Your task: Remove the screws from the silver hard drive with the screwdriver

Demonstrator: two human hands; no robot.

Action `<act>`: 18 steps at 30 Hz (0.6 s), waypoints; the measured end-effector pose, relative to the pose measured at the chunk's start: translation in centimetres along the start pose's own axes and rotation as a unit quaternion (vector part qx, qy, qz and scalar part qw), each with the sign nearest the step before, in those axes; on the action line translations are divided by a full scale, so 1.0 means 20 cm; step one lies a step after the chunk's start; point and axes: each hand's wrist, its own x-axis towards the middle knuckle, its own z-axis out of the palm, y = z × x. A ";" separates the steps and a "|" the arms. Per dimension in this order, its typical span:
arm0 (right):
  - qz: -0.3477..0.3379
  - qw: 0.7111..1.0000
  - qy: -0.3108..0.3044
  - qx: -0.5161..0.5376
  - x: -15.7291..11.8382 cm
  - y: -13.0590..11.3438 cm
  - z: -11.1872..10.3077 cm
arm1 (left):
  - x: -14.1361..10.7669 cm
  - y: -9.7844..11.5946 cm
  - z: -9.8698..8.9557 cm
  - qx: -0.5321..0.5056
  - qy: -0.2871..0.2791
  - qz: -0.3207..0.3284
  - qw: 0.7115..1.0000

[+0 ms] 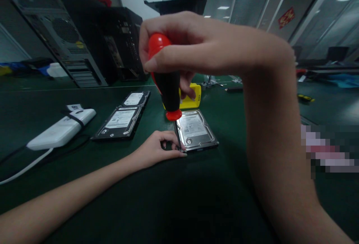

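Note:
My right hand (179,45) is wrapped around the red and black handle of a screwdriver (171,87), which stands nearly upright. Its dark shaft runs down to the near left corner of a hard drive (195,128) lying label side up on the table. At that corner, my left hand (159,146) has its thumb and fingers closed around the drive's edge, close to the screwdriver's tip. The tip itself is partly hidden by the fingers. Just behind the drive stands a yellow plastic case (193,96), partly covered by my right hand.
Two more hard drives (120,118) lie end to end on the left, beside a white power strip (63,128) with cables. Computer cases (73,34) stand at the back left. Small metal parts (210,81) and a dark pen-like tool (234,90) lie farther back on the green table (224,184).

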 end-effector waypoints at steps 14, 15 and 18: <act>-0.037 0.999 -0.001 -0.005 0.00 0.01 -0.01 | 0.00 0.00 0.00 0.005 0.004 -0.004 1.000; -0.032 0.999 0.001 -0.010 0.01 0.01 -0.01 | 0.00 0.00 0.00 0.005 0.005 -0.004 1.000; -0.024 1.000 -0.002 -0.003 0.01 0.00 -0.01 | -0.01 0.00 0.00 0.011 0.014 -0.005 1.000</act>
